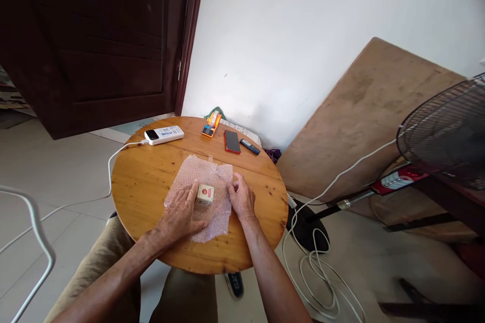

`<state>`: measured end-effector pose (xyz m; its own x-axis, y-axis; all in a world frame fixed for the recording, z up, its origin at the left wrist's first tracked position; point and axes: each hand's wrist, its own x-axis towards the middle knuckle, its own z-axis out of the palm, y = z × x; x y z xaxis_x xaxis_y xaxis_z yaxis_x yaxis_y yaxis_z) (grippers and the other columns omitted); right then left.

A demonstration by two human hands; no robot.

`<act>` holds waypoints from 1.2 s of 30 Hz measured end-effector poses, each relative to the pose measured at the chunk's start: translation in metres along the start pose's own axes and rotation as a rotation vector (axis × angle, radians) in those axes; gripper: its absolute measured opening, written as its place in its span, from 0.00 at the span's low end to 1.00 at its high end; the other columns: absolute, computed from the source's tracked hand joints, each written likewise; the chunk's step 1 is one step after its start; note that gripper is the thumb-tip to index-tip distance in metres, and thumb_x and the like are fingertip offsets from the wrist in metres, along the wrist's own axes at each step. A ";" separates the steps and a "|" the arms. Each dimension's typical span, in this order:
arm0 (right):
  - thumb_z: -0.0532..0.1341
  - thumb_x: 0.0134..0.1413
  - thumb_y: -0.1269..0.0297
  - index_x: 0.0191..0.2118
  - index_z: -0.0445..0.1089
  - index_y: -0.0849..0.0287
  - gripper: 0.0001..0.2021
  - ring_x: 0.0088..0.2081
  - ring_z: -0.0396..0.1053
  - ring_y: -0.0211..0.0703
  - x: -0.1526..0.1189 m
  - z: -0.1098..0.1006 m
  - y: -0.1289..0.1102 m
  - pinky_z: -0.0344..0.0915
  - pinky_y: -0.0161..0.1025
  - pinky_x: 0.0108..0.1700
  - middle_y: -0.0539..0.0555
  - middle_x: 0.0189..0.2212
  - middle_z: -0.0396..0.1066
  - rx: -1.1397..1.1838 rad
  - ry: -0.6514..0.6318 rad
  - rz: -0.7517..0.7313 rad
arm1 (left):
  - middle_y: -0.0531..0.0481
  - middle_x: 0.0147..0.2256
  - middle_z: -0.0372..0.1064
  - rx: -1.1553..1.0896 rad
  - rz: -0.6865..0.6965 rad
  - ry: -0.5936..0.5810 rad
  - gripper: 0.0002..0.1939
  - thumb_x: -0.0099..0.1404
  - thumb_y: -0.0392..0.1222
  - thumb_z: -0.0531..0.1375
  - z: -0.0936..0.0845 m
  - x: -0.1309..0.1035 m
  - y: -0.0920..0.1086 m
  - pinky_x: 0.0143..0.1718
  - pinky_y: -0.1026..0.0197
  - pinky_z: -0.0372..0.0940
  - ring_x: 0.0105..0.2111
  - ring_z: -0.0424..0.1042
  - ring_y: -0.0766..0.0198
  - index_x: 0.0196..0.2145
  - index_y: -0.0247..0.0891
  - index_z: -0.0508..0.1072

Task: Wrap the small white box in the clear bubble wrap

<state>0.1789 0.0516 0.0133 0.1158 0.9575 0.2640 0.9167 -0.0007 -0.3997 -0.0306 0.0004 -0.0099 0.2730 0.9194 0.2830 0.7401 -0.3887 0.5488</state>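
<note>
A sheet of bubble wrap [212, 224] lies spread on the round wooden table, with a small white and red box [205, 195] on top of it. My left hand [182, 214] rests flat on the wrap just left of the box, its fingers stretched out and the thumb below the box. At the sheet's right edge my right hand [241, 196] has its fingers closed on the bubble wrap. A strip of clear tape shows at the sheet's far edge.
On the round table [147, 181] lie a white power bank [166, 134] with a cable, an orange tape dispenser [212, 124], a red-edged phone [232, 141] and a dark blue box cutter or remote-like item [250, 147]. A standing fan [447, 131] and coiled cable [322, 282] are at right.
</note>
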 end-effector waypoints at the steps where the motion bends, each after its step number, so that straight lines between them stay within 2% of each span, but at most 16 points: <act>1: 0.57 0.56 0.67 0.54 0.66 0.57 0.18 0.40 0.72 0.45 -0.001 -0.002 0.000 0.61 0.39 0.43 0.51 0.35 0.76 0.004 0.019 -0.023 | 0.31 0.61 0.60 0.022 -0.004 0.003 0.54 0.48 0.48 0.68 0.001 -0.003 -0.002 0.62 0.42 0.55 0.60 0.61 0.40 0.67 0.33 0.48; 6: 0.59 0.54 0.66 0.53 0.67 0.56 0.19 0.52 0.66 0.52 -0.015 -0.025 -0.019 0.57 0.48 0.55 0.59 0.49 0.72 0.040 0.119 -0.304 | 0.32 0.62 0.60 0.079 0.025 -0.068 0.54 0.47 0.52 0.68 -0.010 -0.004 0.002 0.63 0.41 0.50 0.62 0.60 0.41 0.66 0.36 0.50; 7: 0.60 0.55 0.64 0.56 0.65 0.56 0.21 0.54 0.65 0.52 -0.018 -0.029 -0.026 0.56 0.48 0.56 0.59 0.52 0.70 0.067 0.079 -0.379 | 0.32 0.62 0.60 0.077 0.027 -0.090 0.54 0.47 0.52 0.68 -0.012 -0.003 0.003 0.63 0.41 0.50 0.62 0.59 0.41 0.66 0.36 0.50; 9: 0.62 0.53 0.63 0.60 0.61 0.55 0.28 0.56 0.64 0.52 -0.024 -0.032 -0.042 0.56 0.49 0.58 0.58 0.55 0.68 0.086 -0.099 -0.497 | 0.31 0.62 0.59 0.074 0.016 -0.114 0.54 0.47 0.52 0.68 -0.014 -0.001 0.003 0.63 0.40 0.50 0.62 0.59 0.40 0.66 0.36 0.51; 11: 0.64 0.50 0.64 0.60 0.62 0.55 0.29 0.54 0.66 0.52 -0.027 -0.030 -0.051 0.57 0.49 0.57 0.58 0.53 0.71 0.085 -0.225 -0.537 | 0.31 0.62 0.59 0.073 0.002 -0.111 0.53 0.47 0.52 0.68 -0.012 -0.001 0.002 0.63 0.38 0.49 0.62 0.59 0.39 0.66 0.35 0.51; 12: 0.64 0.50 0.65 0.59 0.64 0.55 0.28 0.54 0.67 0.52 -0.027 -0.028 -0.051 0.57 0.49 0.57 0.58 0.52 0.72 0.098 -0.235 -0.524 | 0.31 0.62 0.59 0.072 0.001 -0.106 0.53 0.47 0.52 0.68 -0.011 -0.001 0.001 0.63 0.37 0.49 0.62 0.59 0.38 0.66 0.35 0.52; 15: 0.63 0.52 0.64 0.56 0.67 0.54 0.23 0.52 0.69 0.50 -0.024 -0.030 -0.028 0.60 0.48 0.56 0.58 0.52 0.73 0.188 -0.092 -0.378 | 0.31 0.62 0.59 0.076 0.020 -0.107 0.51 0.48 0.53 0.67 -0.008 -0.003 0.001 0.63 0.36 0.48 0.62 0.58 0.38 0.65 0.35 0.53; 18: 0.62 0.52 0.60 0.55 0.67 0.57 0.24 0.50 0.70 0.53 -0.015 -0.045 0.018 0.62 0.50 0.54 0.60 0.50 0.73 0.147 0.122 -0.126 | 0.31 0.63 0.59 0.090 0.032 -0.136 0.49 0.49 0.54 0.67 -0.010 -0.004 0.004 0.65 0.37 0.46 0.64 0.55 0.39 0.64 0.34 0.56; 21: 0.61 0.51 0.59 0.55 0.67 0.59 0.25 0.49 0.71 0.56 -0.007 -0.060 0.063 0.63 0.54 0.53 0.61 0.47 0.75 -0.043 0.095 0.070 | 0.32 0.63 0.58 0.101 0.025 -0.162 0.47 0.49 0.53 0.67 -0.013 -0.005 0.007 0.65 0.38 0.46 0.65 0.54 0.39 0.63 0.34 0.58; 24: 0.60 0.51 0.60 0.55 0.67 0.60 0.24 0.52 0.69 0.57 -0.008 -0.066 0.082 0.63 0.55 0.54 0.62 0.49 0.73 -0.095 0.047 0.046 | 0.32 0.62 0.59 0.104 0.029 -0.147 0.43 0.50 0.52 0.67 -0.013 -0.006 0.006 0.65 0.36 0.46 0.64 0.56 0.39 0.61 0.34 0.62; 26: 0.59 0.53 0.59 0.55 0.67 0.61 0.24 0.56 0.66 0.58 -0.012 -0.063 0.075 0.61 0.57 0.57 0.64 0.54 0.70 -0.097 0.146 -0.020 | 0.32 0.62 0.59 0.103 0.040 -0.137 0.42 0.50 0.53 0.67 -0.011 -0.005 0.004 0.65 0.37 0.46 0.64 0.56 0.39 0.60 0.34 0.63; 28: 0.58 0.56 0.59 0.55 0.67 0.60 0.22 0.59 0.63 0.58 -0.019 -0.057 0.054 0.59 0.57 0.59 0.64 0.57 0.67 -0.059 0.248 -0.106 | 0.33 0.63 0.59 0.106 0.053 -0.141 0.42 0.50 0.54 0.67 -0.010 -0.002 0.002 0.65 0.37 0.46 0.64 0.56 0.40 0.60 0.35 0.63; 29: 0.57 0.58 0.59 0.55 0.67 0.59 0.20 0.59 0.63 0.56 -0.023 -0.053 0.041 0.59 0.56 0.60 0.63 0.57 0.67 -0.013 0.241 -0.174 | 0.33 0.63 0.59 0.109 0.058 -0.146 0.42 0.49 0.54 0.67 -0.009 0.001 0.002 0.65 0.38 0.46 0.64 0.56 0.40 0.60 0.36 0.63; 31: 0.56 0.61 0.60 0.54 0.68 0.57 0.18 0.60 0.62 0.53 -0.031 -0.044 0.011 0.58 0.53 0.62 0.61 0.58 0.66 0.069 0.153 -0.325 | 0.33 0.63 0.58 0.112 0.056 -0.159 0.43 0.49 0.54 0.67 -0.007 0.007 0.002 0.64 0.38 0.47 0.64 0.55 0.40 0.60 0.36 0.62; 33: 0.55 0.62 0.63 0.55 0.68 0.55 0.17 0.62 0.61 0.50 -0.035 -0.034 -0.015 0.58 0.51 0.63 0.59 0.60 0.64 0.096 -0.025 -0.458 | 0.32 0.63 0.57 0.115 0.039 -0.171 0.42 0.50 0.54 0.67 -0.007 0.013 0.002 0.64 0.38 0.47 0.64 0.55 0.39 0.60 0.36 0.62; 36: 0.54 0.62 0.67 0.55 0.69 0.56 0.17 0.63 0.59 0.50 -0.031 -0.021 -0.040 0.58 0.50 0.63 0.59 0.62 0.61 0.076 -0.144 -0.530 | 0.33 0.62 0.60 0.111 0.051 -0.199 0.40 0.50 0.51 0.66 -0.015 0.019 0.002 0.63 0.38 0.49 0.64 0.56 0.40 0.59 0.38 0.64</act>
<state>0.1472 0.0158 0.0396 -0.4119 0.8510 0.3257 0.8046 0.5074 -0.3084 -0.0331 0.0163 0.0089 0.4199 0.8965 0.1415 0.7823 -0.4366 0.4442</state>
